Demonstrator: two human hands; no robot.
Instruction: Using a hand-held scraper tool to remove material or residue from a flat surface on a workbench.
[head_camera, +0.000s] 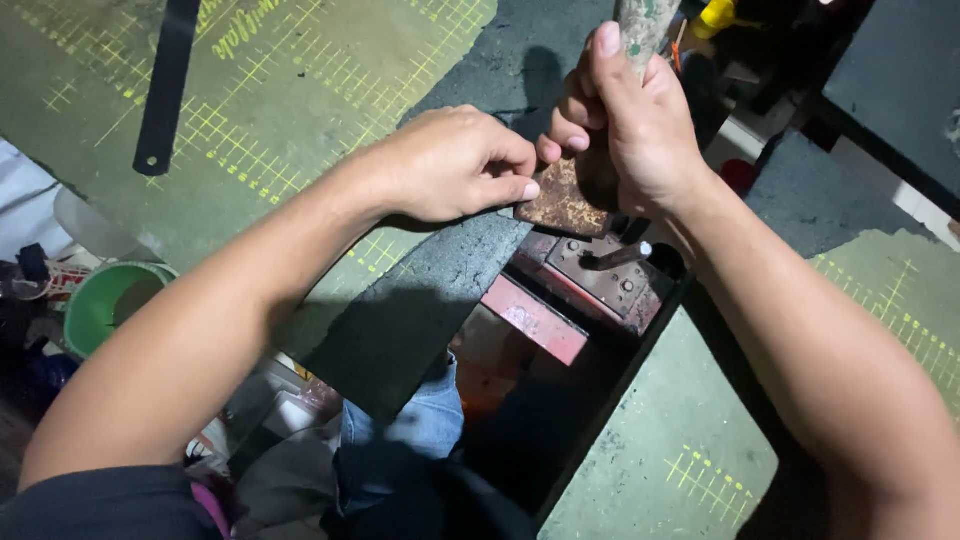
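The green mat (300, 120) covered my table. At its middle lay a dark sheet (420, 300). At twelve o'clock, my right hand (640, 130) had its grip closed around a tool handle (640, 25). My left hand (450, 165) pinched the rusty plate (562, 205). The work looked unfinished.

We take the metal press (600, 275) as our landmark. A rusty plate (562, 203) lies on top of it. Our left hand (455, 160) is at the plate's left edge. Our right hand (625, 120) is just behind the plate, around a handle (640, 25). A cutting mat (290, 90) lies far left of the press, with a flat strip (165, 85) on it. A bucket (105, 300) sits further left, below the table.
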